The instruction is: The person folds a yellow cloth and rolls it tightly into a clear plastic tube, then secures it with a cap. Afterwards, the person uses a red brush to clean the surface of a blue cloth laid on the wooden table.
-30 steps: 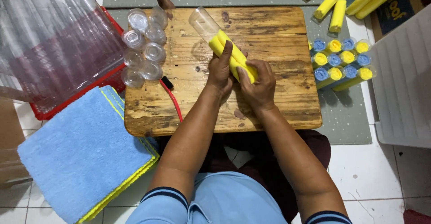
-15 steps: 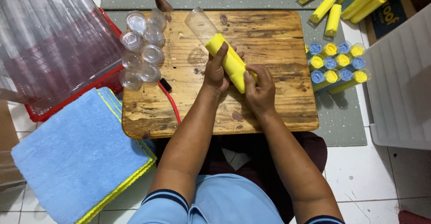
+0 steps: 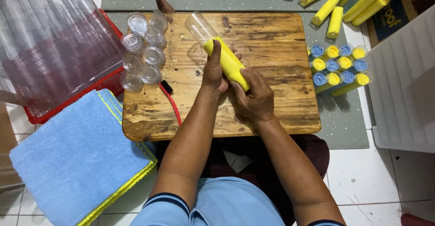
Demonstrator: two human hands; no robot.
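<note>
A rolled yellow cloth [image 3: 228, 61] sits partly inside a clear plastic tube [image 3: 200, 25] that lies slanted over the wooden board [image 3: 272, 40]. My left hand [image 3: 214, 72] wraps the tube and roll from the left, thumb up along the yellow. My right hand [image 3: 254, 94] grips the lower end of the roll. The far part of the tube shows no cloth inside.
Several clear plastic caps [image 3: 142, 49] lie on the board's left end. A red tray with clear tubes [image 3: 50, 49] stands far left. A stack of blue and yellow cloths [image 3: 77, 158] lies near left. Filled tubes [image 3: 340, 67] stand on the right, beside a white tray [image 3: 403, 85].
The yellow roll has gone further into the clear tube, and both hands have shifted slightly along it.
</note>
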